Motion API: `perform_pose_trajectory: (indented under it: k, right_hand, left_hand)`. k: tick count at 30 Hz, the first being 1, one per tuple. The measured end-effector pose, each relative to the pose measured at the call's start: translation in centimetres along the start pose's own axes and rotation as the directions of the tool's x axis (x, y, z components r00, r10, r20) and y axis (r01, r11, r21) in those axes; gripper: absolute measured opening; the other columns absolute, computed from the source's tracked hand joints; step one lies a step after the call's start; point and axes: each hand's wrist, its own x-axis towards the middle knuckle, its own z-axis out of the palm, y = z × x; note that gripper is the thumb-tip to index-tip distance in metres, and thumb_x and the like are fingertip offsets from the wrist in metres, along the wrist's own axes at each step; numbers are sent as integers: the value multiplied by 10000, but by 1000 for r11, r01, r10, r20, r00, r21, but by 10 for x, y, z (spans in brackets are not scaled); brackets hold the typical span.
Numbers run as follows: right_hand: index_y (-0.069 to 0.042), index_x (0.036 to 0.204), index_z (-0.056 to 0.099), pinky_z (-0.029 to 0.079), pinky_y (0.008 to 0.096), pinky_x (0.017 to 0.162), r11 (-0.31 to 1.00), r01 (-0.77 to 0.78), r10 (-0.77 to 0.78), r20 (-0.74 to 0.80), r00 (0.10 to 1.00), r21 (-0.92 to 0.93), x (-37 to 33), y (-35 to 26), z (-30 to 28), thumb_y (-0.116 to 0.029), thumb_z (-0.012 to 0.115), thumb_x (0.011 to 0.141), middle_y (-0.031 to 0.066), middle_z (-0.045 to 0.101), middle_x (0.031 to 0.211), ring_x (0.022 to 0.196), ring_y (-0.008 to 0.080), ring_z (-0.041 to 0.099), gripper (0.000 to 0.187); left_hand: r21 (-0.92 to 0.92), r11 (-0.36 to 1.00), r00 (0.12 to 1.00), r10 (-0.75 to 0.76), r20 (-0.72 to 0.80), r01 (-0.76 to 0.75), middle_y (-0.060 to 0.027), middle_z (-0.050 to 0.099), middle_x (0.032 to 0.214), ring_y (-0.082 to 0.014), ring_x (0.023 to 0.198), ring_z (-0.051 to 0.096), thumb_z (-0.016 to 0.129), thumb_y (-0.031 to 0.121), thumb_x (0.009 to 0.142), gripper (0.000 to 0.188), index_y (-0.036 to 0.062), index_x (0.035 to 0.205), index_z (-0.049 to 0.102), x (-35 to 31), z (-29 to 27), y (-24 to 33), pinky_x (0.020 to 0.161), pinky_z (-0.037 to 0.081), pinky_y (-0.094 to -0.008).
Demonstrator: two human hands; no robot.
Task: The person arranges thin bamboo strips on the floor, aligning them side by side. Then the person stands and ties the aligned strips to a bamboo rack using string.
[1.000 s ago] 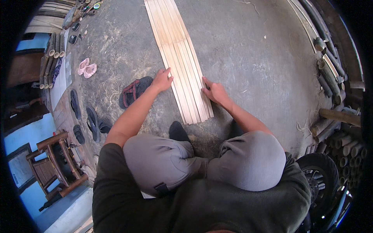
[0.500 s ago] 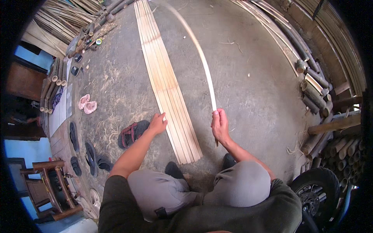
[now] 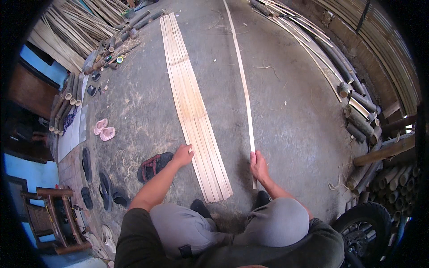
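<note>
the fingers of the right hand [image 3: 259,167] are closed around a single pale strip [image 3: 243,80], close to its near end, and a short tail of it sticks out below the grip. this hand is to the right of the row of slats [image 3: 196,129], apart from it. the fingers of the left hand [image 3: 182,156] are bent at the left edge of the row of slats, touching it toward its near end; i cannot tell whether they pinch the edge or only rest against it.

the row of slats lies flat on the grey floor [image 3: 290,134], its pieces side by side, narrowing in view toward the far end. the single strip runs along the right of the row of slats, well apart from it, and leaves the view at the top; i cannot tell how much of it touches the floor.

just left of the row of slats, beside the left forearm, is a dark sandal with red straps [image 3: 154,166]. farther left of the row are a pair of pink shoes [image 3: 105,130] and some dark flip-flops [image 3: 105,190], then a bamboo chair [image 3: 58,219]. well to the right of the row are bamboo poles [image 3: 359,123] and, nearer the person, a black wheel [image 3: 364,230]. the person's grey-trousered knees [image 3: 277,223] are below its near end.
</note>
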Motion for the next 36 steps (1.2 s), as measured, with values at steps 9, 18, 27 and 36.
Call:
perform_pose_trajectory:
  k: [9, 18, 27, 36]
  right_hand:
    - [-14, 967, 511, 456, 474, 632, 998, -8, 6, 37, 999, 62, -43, 16, 29, -287, 420, 1061, 222, 580, 741, 683, 360, 601, 302]
    - [-16, 1029, 552, 482, 498, 720, 991, 72, -64, 75, 995, -112, -21, 23, 37, -345, 502, 1013, 232, 606, 863, 797, 404, 612, 333]
    - [-5, 1108, 581, 509, 476, 815, 630, 538, -324, 440, 837, -560, -37, -21, 43, -443, 647, 890, 187, 608, 1016, 966, 354, 622, 493]
    - [-28, 1016, 595, 541, 476, 781, 678, 547, -344, 446, 826, -491, -39, -8, 72, -392, 682, 847, 167, 630, 983, 918, 343, 662, 411]
  left_hand:
    - [1, 1000, 1000, 12, -2, -12, -284, 557, 1257, -428, 1220, 520, 591, 284, 932, 503, 4, 1348, 557, -2, -2, -2, 1067, 419, -443]
    - [-22, 999, 999, -33, 36, 34, -260, 548, 1275, -411, 1227, 526, 592, 284, 934, 471, 47, 1341, 575, 0, -2, -2, 1057, 432, -441]
    - [-21, 998, 999, -50, 15, 51, -242, 558, 1270, -409, 1216, 538, 593, 296, 936, 452, 59, 1321, 597, 5, 0, -14, 1051, 440, -444]
    - [-25, 1000, 1000, 13, -12, -13, -256, 573, 1261, -407, 1200, 544, 593, 300, 929, 462, 63, 1326, 594, -3, -2, -12, 1051, 439, -440]
